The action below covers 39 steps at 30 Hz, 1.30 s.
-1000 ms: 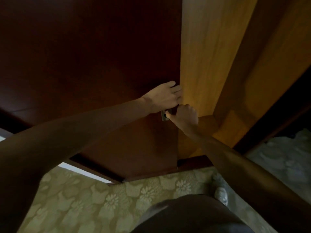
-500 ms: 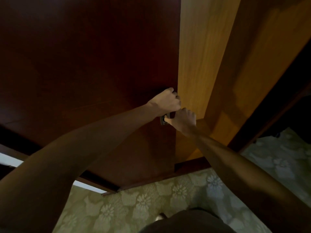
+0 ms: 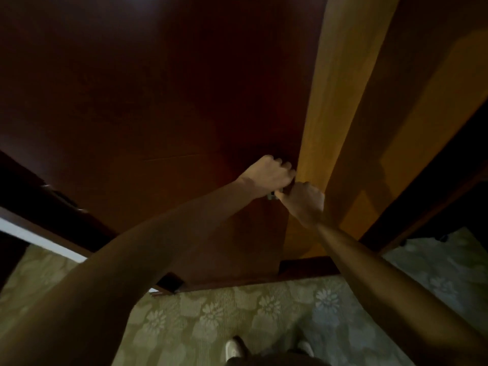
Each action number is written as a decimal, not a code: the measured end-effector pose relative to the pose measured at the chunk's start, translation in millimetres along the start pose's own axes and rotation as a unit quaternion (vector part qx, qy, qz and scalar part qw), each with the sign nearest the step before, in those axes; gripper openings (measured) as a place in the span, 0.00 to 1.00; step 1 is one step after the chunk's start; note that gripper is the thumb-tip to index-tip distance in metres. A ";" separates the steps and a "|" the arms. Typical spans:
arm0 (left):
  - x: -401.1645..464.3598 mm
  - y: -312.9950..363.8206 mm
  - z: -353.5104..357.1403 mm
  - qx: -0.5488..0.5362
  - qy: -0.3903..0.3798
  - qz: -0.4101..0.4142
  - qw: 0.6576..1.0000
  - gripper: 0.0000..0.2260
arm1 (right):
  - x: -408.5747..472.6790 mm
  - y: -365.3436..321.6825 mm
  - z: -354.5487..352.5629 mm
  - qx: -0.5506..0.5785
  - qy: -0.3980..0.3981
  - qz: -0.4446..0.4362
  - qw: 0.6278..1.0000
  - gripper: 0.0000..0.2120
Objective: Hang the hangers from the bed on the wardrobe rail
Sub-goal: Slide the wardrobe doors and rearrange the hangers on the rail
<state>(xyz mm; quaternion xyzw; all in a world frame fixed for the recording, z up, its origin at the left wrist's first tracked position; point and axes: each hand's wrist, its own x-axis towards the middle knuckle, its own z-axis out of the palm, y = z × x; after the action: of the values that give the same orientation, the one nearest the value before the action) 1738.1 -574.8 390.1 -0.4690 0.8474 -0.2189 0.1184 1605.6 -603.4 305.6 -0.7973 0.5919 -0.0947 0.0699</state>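
A tall wardrobe fills the view, with a dark brown left door (image 3: 158, 107) and a lighter orange-brown right door (image 3: 351, 107). Both hands meet where the two doors join. My left hand (image 3: 269, 175) is curled into a fist at the dark door's right edge, over a small metal handle (image 3: 272, 197) that peeks out below it. My right hand (image 3: 306, 200) is closed just beside it on the lighter door; what it grips is hidden by the fingers. No hangers, bed or rail are in view.
A green carpet with a flower pattern (image 3: 237, 318) lies under me, and my light shoes (image 3: 233, 348) stand close to the wardrobe's base (image 3: 264, 280). A dark gap (image 3: 449, 165) runs along the right side of the lighter door.
My left hand's fingers, stretched along the door edge a second ago, have curled into a fist. Both hands have stayed at the seam, and my view has shifted slightly.
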 end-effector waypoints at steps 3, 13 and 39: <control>-38.2 4.0 4.6 -0.004 -0.003 -0.069 0.998 0.11 | -6.0 8.2 14.5 -0.028 -0.008 -0.036 0.999 0.34; -273.7 -71.7 49.8 -0.121 -0.072 -0.477 0.867 0.16 | -67.8 -197.0 35.5 0.074 -0.084 -0.189 0.975 0.25; -462.4 -212.4 99.3 -0.377 0.098 -0.697 0.602 0.06 | -90.7 -495.5 50.0 0.002 -0.004 -0.129 0.992 0.19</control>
<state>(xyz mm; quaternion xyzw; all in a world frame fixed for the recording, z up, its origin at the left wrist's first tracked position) 2182.3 -307.7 403.4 -0.8965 0.2769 0.0591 -0.3408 2053.0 -373.2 361.7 -0.8674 0.4834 -0.1008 0.0611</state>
